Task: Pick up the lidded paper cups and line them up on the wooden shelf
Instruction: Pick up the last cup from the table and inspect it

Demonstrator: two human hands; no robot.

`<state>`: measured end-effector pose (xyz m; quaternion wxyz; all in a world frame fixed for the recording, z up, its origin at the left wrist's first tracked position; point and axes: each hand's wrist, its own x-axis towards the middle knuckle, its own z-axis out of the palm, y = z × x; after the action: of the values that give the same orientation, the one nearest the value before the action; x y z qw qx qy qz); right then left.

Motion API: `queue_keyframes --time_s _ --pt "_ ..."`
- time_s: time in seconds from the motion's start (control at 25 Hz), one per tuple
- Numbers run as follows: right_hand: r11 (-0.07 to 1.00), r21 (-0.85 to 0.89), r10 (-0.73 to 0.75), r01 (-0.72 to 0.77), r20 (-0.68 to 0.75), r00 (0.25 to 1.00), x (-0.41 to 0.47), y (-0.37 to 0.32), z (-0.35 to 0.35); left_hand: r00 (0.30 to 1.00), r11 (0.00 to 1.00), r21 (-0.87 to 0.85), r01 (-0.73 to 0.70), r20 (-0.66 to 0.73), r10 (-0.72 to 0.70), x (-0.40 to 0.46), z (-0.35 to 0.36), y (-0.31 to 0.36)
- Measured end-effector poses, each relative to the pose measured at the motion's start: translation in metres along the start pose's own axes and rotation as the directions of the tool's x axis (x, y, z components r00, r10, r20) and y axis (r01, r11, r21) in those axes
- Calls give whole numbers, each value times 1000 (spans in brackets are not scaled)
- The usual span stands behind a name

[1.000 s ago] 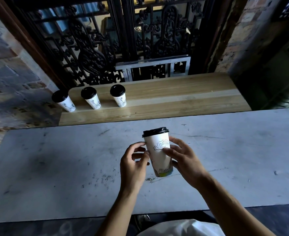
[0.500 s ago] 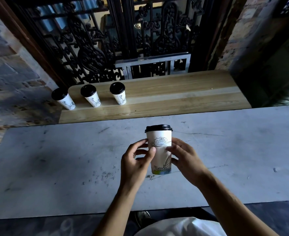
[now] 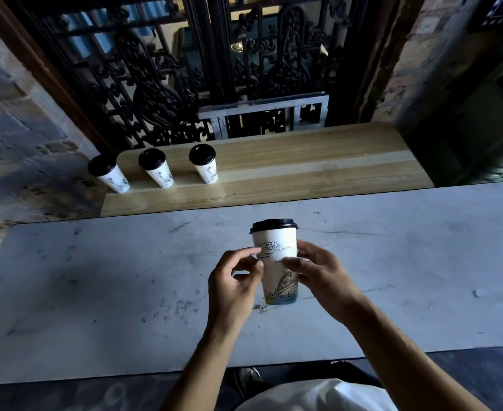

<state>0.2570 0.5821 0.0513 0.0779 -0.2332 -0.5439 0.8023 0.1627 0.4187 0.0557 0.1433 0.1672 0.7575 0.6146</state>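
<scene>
Cup (image 3: 275, 256) at frame centre, upright, black lid (image 3: 273, 225) seated, base on or just above the grey table (image 3: 96, 292) — contact hard to judge. Left hand (image 3: 234, 287) curled at its left side, thumb and fingertips touching the wall; right hand (image 3: 318, 275) wrapped round the right side, fingers across the print. Both grasping the cup, lightly by the look of it.

Best done by holding mid-wall, below the lid, without squeezing — thin paper likely to buckle and pop the lid. Keep upright through the lift, carry toward the upper part of the frame and set down on the shelf (image 3: 303, 167), just right of the third cup (image 3: 204, 163), matching the gaps between the first (image 3: 108, 173) and second (image 3: 155, 167). Lower flat, then let go.
</scene>
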Motion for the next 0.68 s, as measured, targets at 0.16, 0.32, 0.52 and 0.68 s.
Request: queue_keyframes --time_s 0.16,0.32,0.52,0.68 --pt "999 39 17 -16 -27 999 -2 -1 1 1000 1000 2 12 -16 -12 0 0 -5" --pt "991 121 63 -50 -112 992 0 -1 1 997 998 -24 64 -33 -65 -1 0 -6" --pt "991 118 71 -58 -110 991 -2 -5 0 998 998 -14 67 -20 -67 -5 1 0" --pt "990 134 69 -51 -133 989 -2 -2 -2 996 997 1 79 -33 -79 -4 2 -4"
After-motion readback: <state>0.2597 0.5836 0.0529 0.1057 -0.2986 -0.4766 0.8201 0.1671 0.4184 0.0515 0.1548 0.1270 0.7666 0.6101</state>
